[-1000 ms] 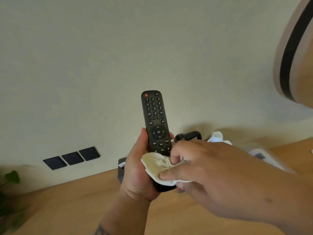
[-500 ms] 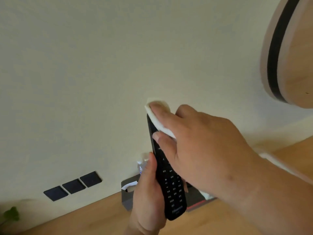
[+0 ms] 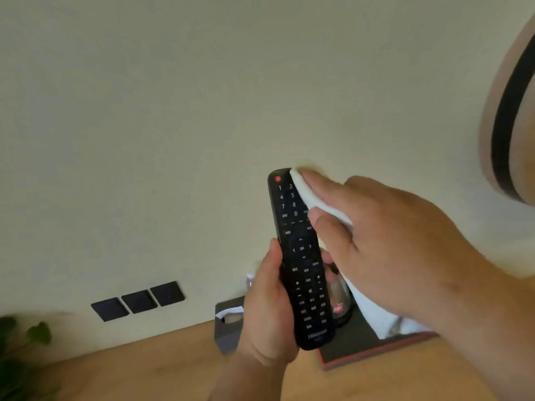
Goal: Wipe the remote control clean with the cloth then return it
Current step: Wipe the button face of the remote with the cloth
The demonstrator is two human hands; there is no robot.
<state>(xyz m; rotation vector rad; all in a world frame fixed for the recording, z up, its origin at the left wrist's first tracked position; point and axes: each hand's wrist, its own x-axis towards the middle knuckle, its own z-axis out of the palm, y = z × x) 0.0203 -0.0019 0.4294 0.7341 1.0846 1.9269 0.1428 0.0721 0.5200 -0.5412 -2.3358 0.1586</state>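
I see the left hand (image 3: pixel 267 308) wrapped around the lower half of the black remote control (image 3: pixel 301 256), thumb along its left edge and the other fingers hidden behind it, so that hand is closed firmly on the remote. The remote stands nearly upright in the air, button face toward me, its red power button at the top left and its bottom end above the front part of the wooden counter (image 3: pixel 144 369), not touching it. My right hand (image 3: pixel 385 244) comes in from the right with a white cloth (image 3: pixel 309 198) pinched under its fingers; the index finger presses the cloth against the top right edge of the remote, and the thumb sits just below on the right side of the number keys. That hand is curled closed on the cloth, and more of the cloth hangs out below the palm. Behind the remote, at the back of the counter against the wall, I can make out a dark tissue box (image 3: pixel 227 328) and a black tray with a red edge (image 3: pixel 376 351). Three dark square wall plates (image 3: pixel 139 301) sit further left on the wall, and green leaves (image 3: pixel 26 340) show at the counter's left end.
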